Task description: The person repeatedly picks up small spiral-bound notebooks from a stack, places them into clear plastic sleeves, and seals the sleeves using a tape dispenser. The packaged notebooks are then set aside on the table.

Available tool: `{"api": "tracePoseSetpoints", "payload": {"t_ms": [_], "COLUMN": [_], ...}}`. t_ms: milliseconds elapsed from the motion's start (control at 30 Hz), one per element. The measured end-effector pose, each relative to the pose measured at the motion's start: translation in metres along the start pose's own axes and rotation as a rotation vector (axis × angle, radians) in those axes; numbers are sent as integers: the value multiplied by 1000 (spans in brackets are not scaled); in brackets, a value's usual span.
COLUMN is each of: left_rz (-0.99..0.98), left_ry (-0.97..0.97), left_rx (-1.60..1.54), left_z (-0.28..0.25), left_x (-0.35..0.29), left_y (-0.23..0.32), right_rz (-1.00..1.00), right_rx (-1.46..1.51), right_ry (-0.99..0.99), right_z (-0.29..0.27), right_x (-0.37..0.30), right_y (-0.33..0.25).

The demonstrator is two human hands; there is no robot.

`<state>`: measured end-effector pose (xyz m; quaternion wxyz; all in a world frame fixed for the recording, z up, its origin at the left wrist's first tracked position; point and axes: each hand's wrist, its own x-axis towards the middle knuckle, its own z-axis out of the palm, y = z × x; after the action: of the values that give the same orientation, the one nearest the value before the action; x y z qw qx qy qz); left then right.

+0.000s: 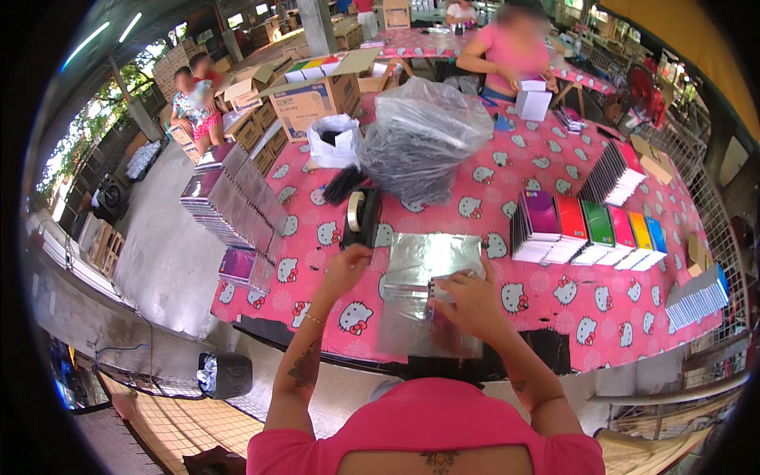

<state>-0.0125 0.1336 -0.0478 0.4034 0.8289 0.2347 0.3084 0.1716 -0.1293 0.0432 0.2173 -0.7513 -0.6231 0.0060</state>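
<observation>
My left hand point(347, 267) is at the near end of a black tape dispenser point(362, 220) with a pale tape roll. Its fingers are closed together; whatever they pinch is too small to make out. My right hand point(469, 294) lies with fingers spread on clear plastic wrapping point(431, 257) in front of me, pressing it down. The wrapping is shiny and creased, and glare hides much of what lies under it. A small dark edge shows by my right fingertips.
Wrapped notebook stacks point(226, 202) line the table's left edge. Colourful notebook rows point(586, 229) stand on the right, with a blue stack point(698, 297) at the corner. Farther back are a large plastic bag point(427, 127), a carton point(313, 103) and a person point(514, 59) holding white notebooks.
</observation>
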Motion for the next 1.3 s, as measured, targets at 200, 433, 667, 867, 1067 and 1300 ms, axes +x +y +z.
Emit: {"api": "tracePoseSetpoints", "payload": {"t_ms": [200, 433, 667, 867, 1067, 1300], "left_rz": [213, 424, 544, 555, 555, 12], "left_ry": [-492, -541, -467, -352, -344, -229], "left_rx": [-269, -136, 13, 41, 231, -168], "left_z": [42, 44, 65, 80, 114, 144], "left_x": [21, 39, 39, 34, 29, 16], "left_y": [99, 92, 115, 116, 101, 95], "right_rz": [-6, 6, 415, -289, -186, -179], "right_rx": [109, 8, 1431, 413, 384, 670], "right_ry": [-25, 241, 73, 136, 40, 126], "right_z": [-4, -23, -18, 29, 50, 67], "right_x": [10, 16, 1, -37, -43, -38], "right_y": [-2, 24, 75, 86, 82, 100]}}
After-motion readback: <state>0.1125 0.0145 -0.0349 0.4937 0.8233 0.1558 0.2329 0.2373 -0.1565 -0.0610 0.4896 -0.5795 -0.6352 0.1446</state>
